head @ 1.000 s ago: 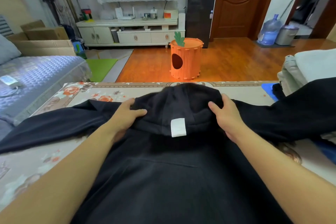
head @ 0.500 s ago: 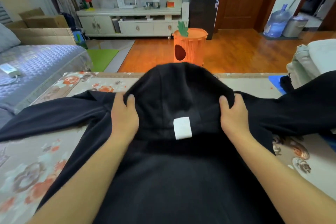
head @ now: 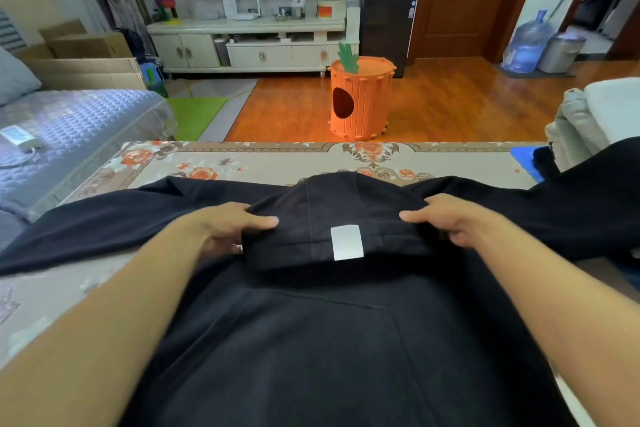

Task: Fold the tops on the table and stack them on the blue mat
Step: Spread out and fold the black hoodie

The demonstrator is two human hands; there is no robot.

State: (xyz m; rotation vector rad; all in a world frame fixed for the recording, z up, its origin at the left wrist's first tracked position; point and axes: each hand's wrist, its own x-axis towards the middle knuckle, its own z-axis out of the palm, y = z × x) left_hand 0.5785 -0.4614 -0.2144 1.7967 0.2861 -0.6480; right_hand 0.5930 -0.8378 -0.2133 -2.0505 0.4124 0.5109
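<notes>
Hoodie: the black fleece hooded top (head: 332,340) lay flat on the table in front of you, body toward you, both sleeves spread out to either side.
Hood: you had the black hood (head: 332,218) folded down over the upper back, with its white rectangular label (head: 346,242) facing up near the folded edge.
Your left hand: your left hand (head: 225,229) gripped the left side of the hood, thumb on top pointing inward and fingers tucked beneath the cloth.
Your right hand: your right hand (head: 450,222) held the right side of the hood in the same way, thumb laid over the fabric; how the fingers under it lay could not be told.
Sleeves: the left sleeve (head: 104,218) ran out to the table's left edge; the right sleeve (head: 554,204) reached toward the pile at your right.
Table: the floral-patterned beige table cover (head: 263,158) showed beyond the hood and beside your left forearm.
Blue mat: only a corner of the blue mat (head: 523,154) showed at the far right of the table, just beside the right sleeve.
Stack: pale folded garments (head: 588,114) sat piled at the right edge, over the mat area.
Room: an orange carrot-shaped slatted stool (head: 360,97) stood on the wooden floor beyond the table, and a blue quilted sofa (head: 69,121) lay to your left.
</notes>
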